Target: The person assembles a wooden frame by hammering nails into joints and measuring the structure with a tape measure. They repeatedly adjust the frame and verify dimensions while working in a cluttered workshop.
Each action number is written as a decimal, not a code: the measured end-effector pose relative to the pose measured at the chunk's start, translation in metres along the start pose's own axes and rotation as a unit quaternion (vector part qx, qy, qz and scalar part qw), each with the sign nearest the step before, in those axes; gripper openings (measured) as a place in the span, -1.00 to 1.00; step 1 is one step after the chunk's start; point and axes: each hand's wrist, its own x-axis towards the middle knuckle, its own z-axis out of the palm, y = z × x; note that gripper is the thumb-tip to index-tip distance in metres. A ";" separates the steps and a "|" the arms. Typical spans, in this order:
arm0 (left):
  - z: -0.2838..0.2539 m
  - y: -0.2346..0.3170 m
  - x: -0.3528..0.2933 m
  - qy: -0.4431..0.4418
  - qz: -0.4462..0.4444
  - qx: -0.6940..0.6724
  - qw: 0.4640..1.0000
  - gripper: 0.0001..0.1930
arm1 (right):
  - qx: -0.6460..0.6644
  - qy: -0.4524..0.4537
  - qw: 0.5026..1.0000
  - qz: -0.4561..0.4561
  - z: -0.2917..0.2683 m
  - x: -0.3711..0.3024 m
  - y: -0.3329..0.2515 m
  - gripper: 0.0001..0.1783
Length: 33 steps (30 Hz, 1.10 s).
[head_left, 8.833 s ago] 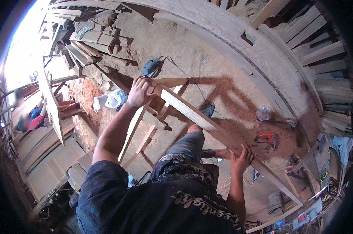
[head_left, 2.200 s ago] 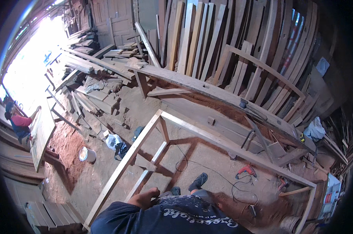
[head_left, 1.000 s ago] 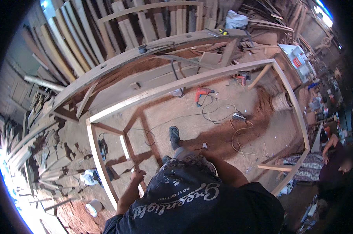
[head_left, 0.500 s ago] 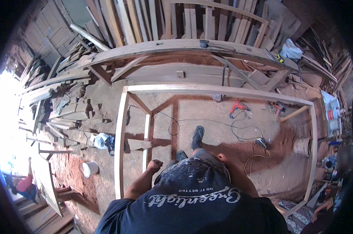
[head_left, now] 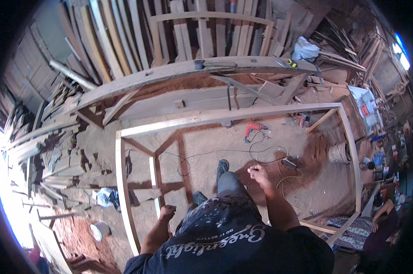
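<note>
The person stands inside a large wooden frame (head_left: 225, 115) set on the sandy floor, one foot ahead of the other. I would call this a moment between holds: neither hand is plainly on the timber. The two hands are well apart. The left hand (head_left: 167, 211) is curled, thumb uppermost, close to the lower rail on that side; from here I can't tell whether it touches the wood or has something in it. The right hand (head_left: 258, 174) is raised out in front, fingers bent in toward the thumb, and whether a small thing is pinched there I can't make out. Any fresh grip on the frame would, in my judgement, call for loosened fingers and feet kept off the loose cable (head_left: 206, 151).

The frame itself is pale, squared timber, bare of paint, brightest at its near-left corner. Long rails meet uprights at the corners, with shorter pieces running down and inward, and its shadow falls across the reddish dust. A red drill (head_left: 254, 130) lies within it, just beyond the right hand; the old plank bench (head_left: 183, 70) stands past the far rail.
</note>
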 end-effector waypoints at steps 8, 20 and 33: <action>0.016 0.043 0.009 0.028 -0.040 0.063 0.997 -0.63 | -0.089 0.154 0.974 -0.143 -0.069 0.160 -0.182 -0.67; 0.078 0.189 0.049 0.136 -0.128 -0.061 0.981 -0.70 | -0.399 0.298 0.810 -0.311 -0.224 0.465 -0.389 -0.70; 0.181 0.276 0.070 0.119 -0.157 0.046 0.979 -0.64 | -0.612 0.223 0.726 -0.221 -0.240 0.641 -0.483 -0.71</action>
